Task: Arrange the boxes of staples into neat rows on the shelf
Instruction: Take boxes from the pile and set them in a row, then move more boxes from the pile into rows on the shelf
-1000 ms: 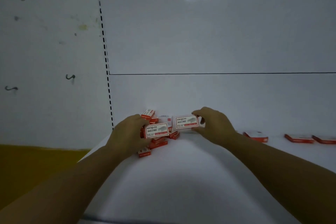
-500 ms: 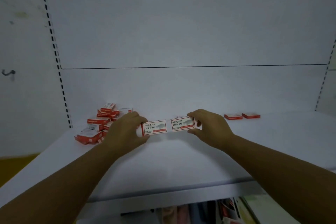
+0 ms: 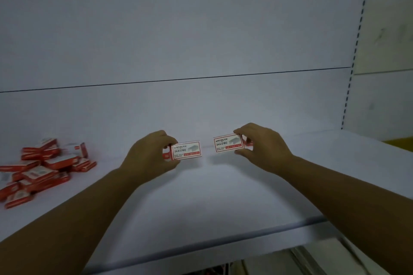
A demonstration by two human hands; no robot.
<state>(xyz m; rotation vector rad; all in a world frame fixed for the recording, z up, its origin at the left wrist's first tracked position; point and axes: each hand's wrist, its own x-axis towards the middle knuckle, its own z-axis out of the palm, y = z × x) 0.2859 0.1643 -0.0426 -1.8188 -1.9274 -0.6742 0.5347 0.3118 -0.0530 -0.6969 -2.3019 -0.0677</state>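
Note:
My left hand (image 3: 147,155) grips a red-and-white staple box (image 3: 186,150) by its left end, label facing me. My right hand (image 3: 262,147) grips a second staple box (image 3: 228,143) by its right end. Both boxes are held upright above the middle of the white shelf (image 3: 201,196), a small gap between them. A loose pile of several more staple boxes (image 3: 42,167) lies at the shelf's far left, some flat, some tilted on one another.
The white back panel (image 3: 201,40) rises behind the shelf, with a slotted upright (image 3: 355,51) at the right. The shelf's front edge (image 3: 223,243) runs below my forearms. Items on a lower level show dimly under it.
The view has swung right, so the pile now sits far left. My hands carried the two boxes rightward along the shelf and moved them apart; the two boxes seen at the right are out of view.

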